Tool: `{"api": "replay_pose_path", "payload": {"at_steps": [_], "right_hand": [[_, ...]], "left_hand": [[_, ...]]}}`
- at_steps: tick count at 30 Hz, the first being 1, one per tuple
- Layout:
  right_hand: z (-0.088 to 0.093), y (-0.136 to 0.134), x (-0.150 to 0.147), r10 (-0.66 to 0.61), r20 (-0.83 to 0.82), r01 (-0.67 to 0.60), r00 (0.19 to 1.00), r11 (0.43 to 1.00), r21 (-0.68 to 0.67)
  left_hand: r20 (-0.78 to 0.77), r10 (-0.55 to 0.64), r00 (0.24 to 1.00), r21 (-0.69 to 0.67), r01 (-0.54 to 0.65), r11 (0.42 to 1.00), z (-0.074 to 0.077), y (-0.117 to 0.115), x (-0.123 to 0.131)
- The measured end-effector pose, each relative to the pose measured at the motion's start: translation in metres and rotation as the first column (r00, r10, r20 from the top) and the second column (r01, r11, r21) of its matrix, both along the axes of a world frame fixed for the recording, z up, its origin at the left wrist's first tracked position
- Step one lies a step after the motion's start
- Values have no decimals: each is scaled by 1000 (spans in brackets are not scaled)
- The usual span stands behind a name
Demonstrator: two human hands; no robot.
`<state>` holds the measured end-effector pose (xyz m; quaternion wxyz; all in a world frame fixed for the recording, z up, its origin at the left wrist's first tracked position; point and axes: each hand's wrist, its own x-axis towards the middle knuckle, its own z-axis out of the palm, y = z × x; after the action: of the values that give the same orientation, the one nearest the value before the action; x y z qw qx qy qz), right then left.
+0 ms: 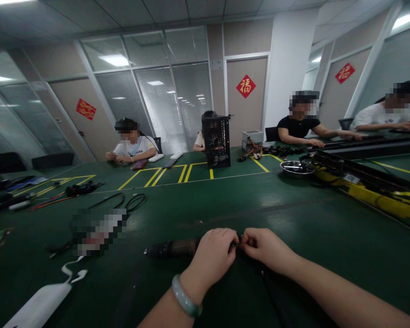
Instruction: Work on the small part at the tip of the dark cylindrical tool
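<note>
On my feed, my left hand and right hand pinch a small black part between them, over the near side of the green worktop, just beside a black cylinder.

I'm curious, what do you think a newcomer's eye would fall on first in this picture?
Nearest the camera, the left hand and the right hand meet at the bottom centre, fingers at the end of a dark cylindrical tool on the green table, with a pale green bangle on the left wrist. Farther along the table stands a tall black mesh case, and to the right lie a long black and yellow rail and a metal bowl.
</note>
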<state>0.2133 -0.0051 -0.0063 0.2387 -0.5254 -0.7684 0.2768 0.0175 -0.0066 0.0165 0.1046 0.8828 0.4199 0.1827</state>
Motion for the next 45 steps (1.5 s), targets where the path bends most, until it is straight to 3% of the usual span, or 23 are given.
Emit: {"api": "replay_pose_path", "payload": {"at_steps": [6, 22, 32, 40, 45], "right_hand": [[2, -1, 0, 7, 6, -7, 1000, 1000, -23], [5, -2, 0, 18, 2, -17, 1000, 999, -43], [0, 1, 0, 32, -3, -32, 999, 999, -20], [-1, 0, 2, 26, -18, -27, 1000, 999, -22], [1, 0, 1, 26, -16, -27, 1000, 999, -35]], "left_hand": [[-13, 63, 998, -7, -63, 998, 0, 0, -1], [16, 52, 998, -41, -52, 998, -2, 1, -4], [-2, 0, 1000, 30, 0, 1000, -7, 3, -2], [39, 84, 996, -41, -82, 996, -5, 2, -4], [22, 50, 999, -29, -49, 998, -3, 1, -3]]}}
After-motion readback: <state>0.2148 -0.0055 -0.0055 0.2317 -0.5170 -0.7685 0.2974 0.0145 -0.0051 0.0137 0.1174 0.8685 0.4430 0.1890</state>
